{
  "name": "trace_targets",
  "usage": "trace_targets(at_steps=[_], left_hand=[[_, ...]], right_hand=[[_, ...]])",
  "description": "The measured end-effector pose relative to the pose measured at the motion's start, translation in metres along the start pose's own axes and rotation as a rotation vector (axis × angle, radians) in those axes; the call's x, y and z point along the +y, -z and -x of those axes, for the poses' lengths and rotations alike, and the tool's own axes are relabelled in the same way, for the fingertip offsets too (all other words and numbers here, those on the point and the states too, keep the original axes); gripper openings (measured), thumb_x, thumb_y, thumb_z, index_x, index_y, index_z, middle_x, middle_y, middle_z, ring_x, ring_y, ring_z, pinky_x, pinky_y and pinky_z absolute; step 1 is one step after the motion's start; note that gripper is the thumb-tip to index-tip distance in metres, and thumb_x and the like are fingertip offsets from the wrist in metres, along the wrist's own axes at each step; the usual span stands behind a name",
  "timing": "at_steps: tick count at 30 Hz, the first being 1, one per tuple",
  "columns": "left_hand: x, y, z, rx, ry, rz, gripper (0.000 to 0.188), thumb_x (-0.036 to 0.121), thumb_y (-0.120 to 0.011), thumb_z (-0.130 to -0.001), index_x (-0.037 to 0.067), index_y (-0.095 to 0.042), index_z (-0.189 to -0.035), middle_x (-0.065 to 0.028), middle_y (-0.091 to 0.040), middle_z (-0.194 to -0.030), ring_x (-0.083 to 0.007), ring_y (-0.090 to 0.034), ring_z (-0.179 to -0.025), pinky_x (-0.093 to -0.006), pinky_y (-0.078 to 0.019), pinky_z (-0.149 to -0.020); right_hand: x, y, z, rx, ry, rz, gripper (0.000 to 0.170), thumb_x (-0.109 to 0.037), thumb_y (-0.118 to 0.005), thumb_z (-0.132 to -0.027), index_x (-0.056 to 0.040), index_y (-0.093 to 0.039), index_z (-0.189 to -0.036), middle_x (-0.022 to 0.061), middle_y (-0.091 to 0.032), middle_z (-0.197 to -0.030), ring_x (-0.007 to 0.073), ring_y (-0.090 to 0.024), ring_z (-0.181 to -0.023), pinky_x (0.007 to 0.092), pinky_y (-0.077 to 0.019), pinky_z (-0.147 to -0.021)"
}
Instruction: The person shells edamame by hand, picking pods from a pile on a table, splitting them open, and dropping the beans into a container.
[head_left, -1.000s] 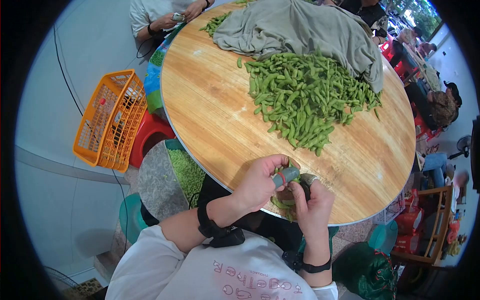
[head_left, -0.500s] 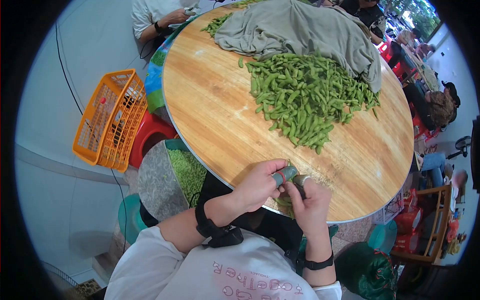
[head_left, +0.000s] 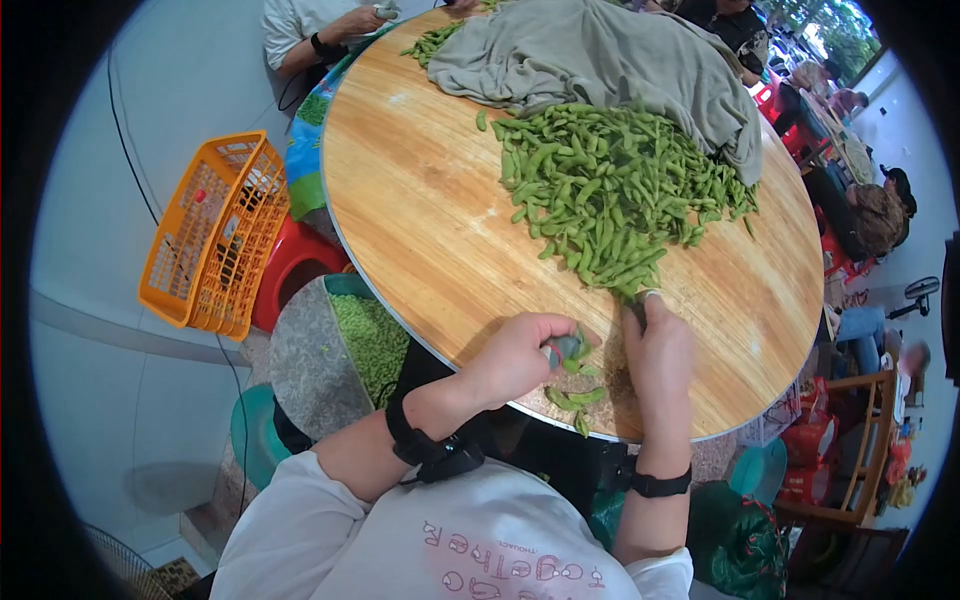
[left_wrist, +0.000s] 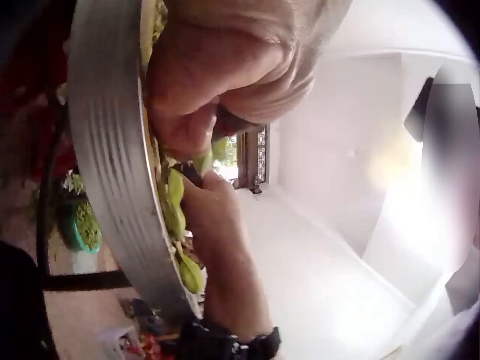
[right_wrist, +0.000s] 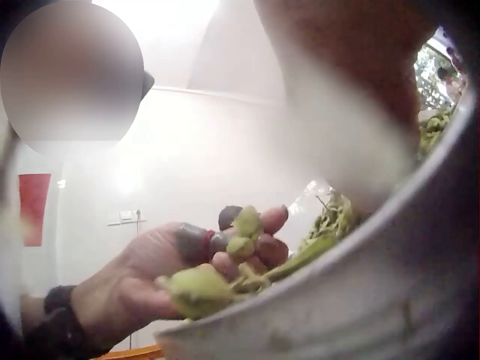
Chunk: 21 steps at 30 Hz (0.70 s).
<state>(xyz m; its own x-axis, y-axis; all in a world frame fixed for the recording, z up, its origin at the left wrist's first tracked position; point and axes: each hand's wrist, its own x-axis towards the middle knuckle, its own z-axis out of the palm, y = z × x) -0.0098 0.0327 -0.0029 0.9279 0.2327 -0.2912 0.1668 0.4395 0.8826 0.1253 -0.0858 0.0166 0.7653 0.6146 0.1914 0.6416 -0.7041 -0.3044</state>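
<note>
Near the wooden table's (head_left: 420, 210) front edge, my left hand (head_left: 510, 365) pinches a green pod (head_left: 584, 345), a grey-green cover with a red band on one digit. In the right wrist view the held pod (right_wrist: 247, 223) shows at the left hand's (right_wrist: 150, 266) fingers. Loose pods (head_left: 575, 398) lie beside that hand. My right hand (head_left: 662, 350) reaches to the near tip of the pod pile (head_left: 600, 190), touching pods there; its fingertips are partly hidden, so whether it grips one is unclear.
A grey cloth (head_left: 600, 50) covers the pile's far side. Left of the table are an orange basket (head_left: 205, 245), a red stool (head_left: 285, 270) and a container of shelled beans (head_left: 370, 345). Other people sit around the far side.
My right hand has left the left hand and moved forward to the pile. The left hand stays near the edge with a pod; the loose pods below it are now more exposed.
</note>
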Motion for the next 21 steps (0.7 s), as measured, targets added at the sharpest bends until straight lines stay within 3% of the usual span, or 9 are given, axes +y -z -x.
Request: trace_targets(at_steps=[2, 3, 5, 11, 13, 15, 16, 18, 21], left_hand=[[-0.008, 0.005, 0.001, -0.124, -0.372, -0.634, 0.035, -0.007, -0.038, -0.081, 0.003, -0.060, -0.106, -0.0019, -0.059, -0.084, -0.0093, -0.052, -0.073, -0.0217, -0.0427, -0.067], [-0.003, 0.003, 0.004, -0.122, -0.372, -0.632, 0.035, -0.007, -0.038, -0.081, 0.003, -0.060, -0.106, -0.0019, -0.059, -0.084, -0.0093, -0.052, -0.073, -0.0217, -0.0427, -0.067], [0.009, -0.002, 0.013, -0.267, -0.168, -0.722, 0.034, -0.006, -0.040, -0.082, 0.002, -0.059, -0.109, -0.0030, -0.061, -0.085, -0.0117, -0.054, -0.078, -0.0237, -0.0437, -0.073], [0.011, 0.002, 0.005, 0.050, -0.171, -0.424, 0.028, 0.000, -0.045, -0.087, 0.004, -0.058, -0.112, -0.0013, -0.060, -0.084, -0.0066, -0.053, -0.079, -0.0204, -0.0425, -0.075], [0.008, 0.002, 0.003, 0.055, -0.224, -0.374, 0.026, 0.003, -0.046, -0.089, 0.003, -0.057, -0.112, -0.0009, -0.059, -0.085, -0.0049, -0.052, -0.078, -0.0190, -0.0421, -0.070], [0.004, -0.001, 0.003, 0.021, -0.256, -0.242, 0.029, 0.004, -0.049, -0.088, 0.002, -0.054, -0.116, -0.0008, -0.058, -0.089, -0.0050, -0.051, -0.074, -0.0175, -0.0405, -0.066], [0.004, -0.002, 0.004, 0.021, -0.253, -0.244, 0.029, 0.004, -0.049, -0.088, 0.002, -0.054, -0.116, -0.0008, -0.058, -0.089, -0.0050, -0.051, -0.074, -0.0175, -0.0405, -0.066], [0.007, -0.006, 0.007, -0.183, -0.012, 0.286, 0.034, 0.004, -0.053, -0.086, 0.003, -0.051, -0.120, 0.0003, -0.057, -0.090, -0.0042, -0.049, -0.072, -0.0159, -0.0394, -0.063], [-0.001, -0.006, 0.002, -0.330, 0.060, 0.484, 0.040, 0.005, -0.058, -0.083, 0.004, -0.048, -0.122, 0.0010, -0.056, -0.089, -0.0034, -0.050, -0.072, -0.0147, -0.0391, -0.061]], right_hand=[[0.003, -0.006, 0.007, -0.017, 0.046, -0.007, 0.021, -0.021, -0.062, -0.077, -0.0019, -0.054, -0.081, 0.0201, -0.059, -0.064, 0.0368, -0.058, -0.062, 0.0451, -0.0451, -0.056], [0.002, -0.007, 0.007, -0.019, 0.048, -0.006, 0.021, -0.021, -0.062, -0.077, -0.0019, -0.054, -0.081, 0.0201, -0.059, -0.064, 0.0368, -0.058, -0.062, 0.0451, -0.0451, -0.056], [-0.001, -0.010, 0.006, 0.157, -0.030, -0.072, 0.019, -0.019, -0.061, -0.077, -0.0021, -0.052, -0.078, 0.0201, -0.059, -0.064, 0.0378, -0.058, -0.061, 0.0459, -0.0448, -0.055], [-0.002, -0.005, 0.008, 0.014, 0.068, -0.087, 0.020, -0.018, -0.062, -0.077, -0.0011, -0.051, -0.077, 0.0199, -0.059, -0.064, 0.0384, -0.057, -0.063, 0.0453, -0.0447, -0.054], [0.009, -0.012, 0.018, 0.012, 0.073, -0.113, 0.017, -0.015, -0.061, -0.078, 0.0004, -0.052, -0.080, 0.0199, -0.058, -0.064, 0.0344, -0.058, -0.056, 0.0420, -0.0452, -0.053], [0.025, -0.028, 0.027, 0.107, 0.159, -0.637, 0.014, -0.010, -0.060, -0.079, 0.0006, -0.054, -0.085, 0.0114, -0.055, -0.059, 0.0203, -0.050, -0.044, 0.0315, -0.0403, -0.043], [0.017, -0.015, 0.031, 0.106, 0.157, -0.639, 0.014, -0.010, -0.060, -0.079, 0.0006, -0.054, -0.085, 0.0114, -0.055, -0.059, 0.0203, -0.050, -0.044, 0.0315, -0.0403, -0.043], [0.005, 0.017, 0.041, -0.481, -0.441, -1.487, 0.014, -0.007, -0.060, -0.080, 0.0001, -0.054, -0.091, 0.0003, -0.048, -0.058, 0.0062, -0.038, -0.043, 0.0207, -0.0292, -0.039], [0.003, 0.020, 0.051, -0.618, -0.437, -1.701, 0.014, -0.007, -0.060, -0.081, -0.0013, -0.054, -0.092, -0.0048, -0.043, -0.060, 0.0017, -0.032, -0.044, 0.0172, -0.0211, -0.039]])
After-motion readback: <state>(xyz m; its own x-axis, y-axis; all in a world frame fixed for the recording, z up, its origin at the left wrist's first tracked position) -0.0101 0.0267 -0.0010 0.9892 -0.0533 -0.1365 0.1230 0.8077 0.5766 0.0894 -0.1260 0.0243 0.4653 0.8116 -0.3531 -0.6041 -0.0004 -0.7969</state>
